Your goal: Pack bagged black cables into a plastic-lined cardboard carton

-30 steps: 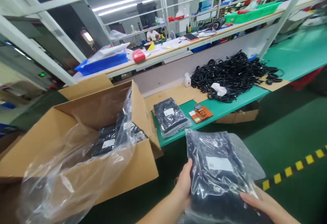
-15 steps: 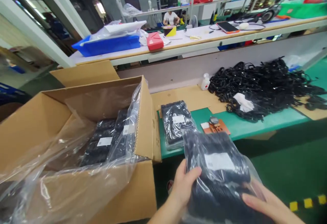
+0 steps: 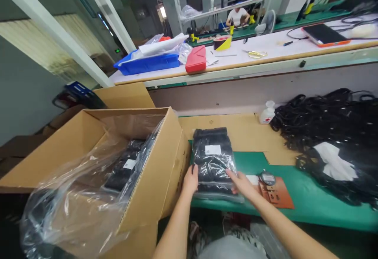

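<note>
A clear plastic bag of black bundled cords or straps [image 3: 214, 168] lies flat at the near edge of the green table, a white label on its upper part. My left hand [image 3: 191, 179] grips its left edge, fingers closed on the plastic. On the right side my right hand [image 3: 239, 183] holds it, thumb on top and fingers partly hidden at the edge. Just left stands an open cardboard box [image 3: 165, 164] lined with clear plastic, with similar labelled bags [image 3: 121, 172] inside. A dial gauge [image 3: 268, 178] on an orange-brown base sits right of my right hand.
Loose black cords [image 3: 333, 117] are heaped at the right, white tissue [image 3: 336, 160] on them. A small white bottle [image 3: 267, 113] stands beside the heap. On the shelf above are a blue tray [image 3: 150, 64], a red box [image 3: 196, 60], scissors [image 3: 256, 54] and tape [image 3: 222, 43]. Another person [image 3: 238, 16] sits behind.
Both hands have brought the held bag from in front of the table onto it, where the other bag lay; that one is now covered. The view has turned left and downward.
</note>
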The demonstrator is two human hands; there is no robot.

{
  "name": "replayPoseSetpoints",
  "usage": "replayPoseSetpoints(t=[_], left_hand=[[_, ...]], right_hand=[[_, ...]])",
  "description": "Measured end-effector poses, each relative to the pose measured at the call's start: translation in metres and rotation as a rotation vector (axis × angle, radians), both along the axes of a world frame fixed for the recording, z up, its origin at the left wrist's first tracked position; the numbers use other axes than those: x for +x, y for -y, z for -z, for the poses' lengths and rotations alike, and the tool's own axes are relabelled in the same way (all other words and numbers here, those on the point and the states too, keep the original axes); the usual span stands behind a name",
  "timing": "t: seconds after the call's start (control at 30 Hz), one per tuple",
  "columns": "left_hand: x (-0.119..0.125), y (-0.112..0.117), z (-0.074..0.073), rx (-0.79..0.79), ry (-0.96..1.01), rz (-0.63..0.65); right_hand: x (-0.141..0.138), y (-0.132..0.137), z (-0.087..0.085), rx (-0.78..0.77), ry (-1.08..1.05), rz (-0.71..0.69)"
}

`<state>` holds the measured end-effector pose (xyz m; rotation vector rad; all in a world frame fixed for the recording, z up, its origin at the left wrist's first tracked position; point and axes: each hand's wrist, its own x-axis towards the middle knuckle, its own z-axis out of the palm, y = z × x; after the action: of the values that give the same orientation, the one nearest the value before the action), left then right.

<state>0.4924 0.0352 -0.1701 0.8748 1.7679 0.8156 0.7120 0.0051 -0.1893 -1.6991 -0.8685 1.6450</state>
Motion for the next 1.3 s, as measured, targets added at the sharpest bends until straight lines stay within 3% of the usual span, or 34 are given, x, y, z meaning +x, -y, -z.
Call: replayPoseSetpoints(t=[0.1,0.23,0.4,0.63,0.83,1.03,1.3], left_hand=[[-0.005,0.019,0.016,0.000,-0.113,0.034],[-0.010,0.032,0.015,0.034,-0.200,0.106],[-0.016,0.049,0.020,0.048,-0.183,0.183],[-0.025,0.070,0.032,0.030,-0.153,0.195],[-0.028,0.080,0.035,0.020,-0.135,0.179],[-0.026,0.081,0.039,0.034,-0.105,0.086],[-0.020,0.098,0.055,-0.050,0.194,-0.188]], right_hand=[[0.000,0.003,0.014,-0.067,0.079,-0.051],[0.008,0.006,0.010,-0.095,0.098,-0.115],[0.005,0.030,0.013,-0.117,0.114,-0.131],[0.005,0.062,0.029,-0.161,0.029,-0.128],[0.018,0.074,0.029,-0.132,-0.104,-0.115],[0.014,0.077,0.026,-0.145,-0.168,0.020],[0.015,0.088,0.048,-0.223,-0.238,0.102]])
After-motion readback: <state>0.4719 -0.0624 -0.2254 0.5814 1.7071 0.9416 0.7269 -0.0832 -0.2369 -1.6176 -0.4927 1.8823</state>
